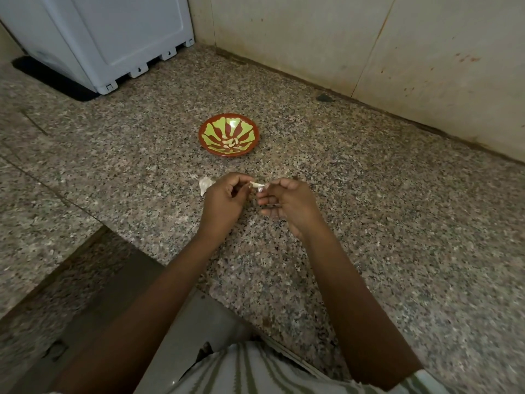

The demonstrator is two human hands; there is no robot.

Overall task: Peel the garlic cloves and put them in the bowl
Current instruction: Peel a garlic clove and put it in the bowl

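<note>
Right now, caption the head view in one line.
Left hand and right hand pinch a garlic clove over the granite counter; peeled cloves lie in the bowl beyond.

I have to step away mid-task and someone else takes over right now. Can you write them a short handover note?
Hands: the left hand and right hand both pinch one garlic clove above the counter, mid-peel.
Things: the bowl sits beyond the hands; unpeeled garlic lies on the counter by the left hand.
Done: several peeled cloves are in the bowl.
Left: finish this clove, drop it in, then peel the rest.
</note>
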